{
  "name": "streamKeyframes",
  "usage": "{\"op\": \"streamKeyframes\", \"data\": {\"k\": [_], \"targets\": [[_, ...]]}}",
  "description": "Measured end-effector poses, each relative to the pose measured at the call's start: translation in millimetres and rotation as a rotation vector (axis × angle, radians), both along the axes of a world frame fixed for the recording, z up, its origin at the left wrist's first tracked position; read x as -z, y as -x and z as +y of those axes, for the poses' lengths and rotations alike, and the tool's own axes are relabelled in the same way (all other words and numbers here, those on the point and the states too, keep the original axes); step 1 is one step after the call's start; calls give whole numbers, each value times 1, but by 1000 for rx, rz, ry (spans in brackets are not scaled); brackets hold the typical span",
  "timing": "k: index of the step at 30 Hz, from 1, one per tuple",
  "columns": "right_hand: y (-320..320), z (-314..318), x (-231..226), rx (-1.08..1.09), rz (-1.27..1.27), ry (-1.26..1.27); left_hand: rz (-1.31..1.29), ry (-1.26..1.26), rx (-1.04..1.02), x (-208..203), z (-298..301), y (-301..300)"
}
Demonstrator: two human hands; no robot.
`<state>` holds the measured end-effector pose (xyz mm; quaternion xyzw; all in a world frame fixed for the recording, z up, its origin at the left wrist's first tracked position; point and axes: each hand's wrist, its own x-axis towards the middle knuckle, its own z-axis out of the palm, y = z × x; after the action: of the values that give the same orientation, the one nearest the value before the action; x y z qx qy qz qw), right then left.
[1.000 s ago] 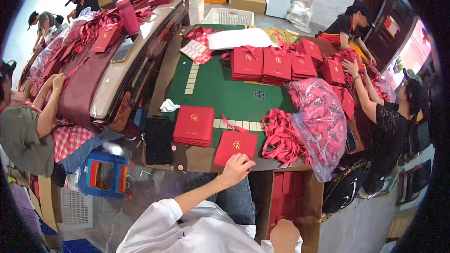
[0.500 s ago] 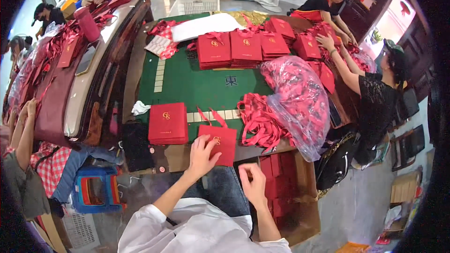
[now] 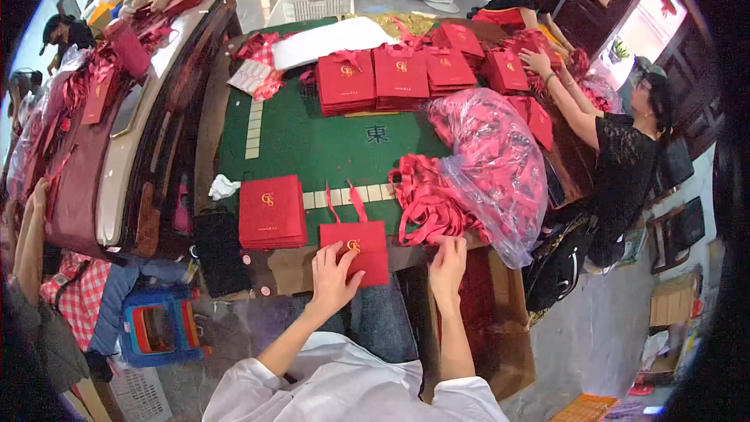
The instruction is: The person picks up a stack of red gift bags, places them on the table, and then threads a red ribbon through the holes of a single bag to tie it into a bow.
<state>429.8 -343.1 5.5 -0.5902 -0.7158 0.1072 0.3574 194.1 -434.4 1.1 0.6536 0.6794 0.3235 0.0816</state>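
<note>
A small red paper gift bag [image 3: 373, 254] with gold print hangs partly over the near table edge, its ribbon handle standing up. My left hand [image 3: 334, 277] grips its lower left part, fingers on the front and thumb toward the bottom. Just right of it lies a heap of loose red ribbons [image 3: 426, 207]. At the heap's near edge my right hand [image 3: 448, 270] is closed in a pinch on a ribbon; the fingertips partly hide it. To the left of the held bag sits a neat stack of red gift bags [image 3: 271, 211].
A clear plastic sack of red ribbons [image 3: 496, 164] bulges at the right. Several stacks of finished bags [image 3: 401, 78] stand on the far side of the green table mat [image 3: 312, 141]. Below the table edge is an open cardboard box [image 3: 508, 328]. Co-workers sit at the right and left.
My right hand has moved up and right from beside the bag to the ribbon heap, and its fingers have closed. My left hand stays on the bag. The view has shifted slightly.
</note>
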Motion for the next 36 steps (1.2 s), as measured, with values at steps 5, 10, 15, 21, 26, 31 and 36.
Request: {"op": "streamKeyframes", "data": {"k": [5,10,15,21,26,31,36], "targets": [[3,-1,-23,-65,24,37,-52,-3,12,-4,9,6],[28,9,-27,-183,-229,-21,-140,-12,28,-15,25,-2],[42,7,-12,-237,-21,24,-257,-62,73,-18,31,-3],[53,-13,-27,-695,-12,48,-742,151,17,-29,41,4],[52,-16,-20,-903,-336,78,-490,61,231,-23,57,5],[51,-17,-21,-783,-106,24,-220,5,315,-4,57,2],[58,-9,-22,-267,154,329,-276,-5,237,3,55,-4]]}}
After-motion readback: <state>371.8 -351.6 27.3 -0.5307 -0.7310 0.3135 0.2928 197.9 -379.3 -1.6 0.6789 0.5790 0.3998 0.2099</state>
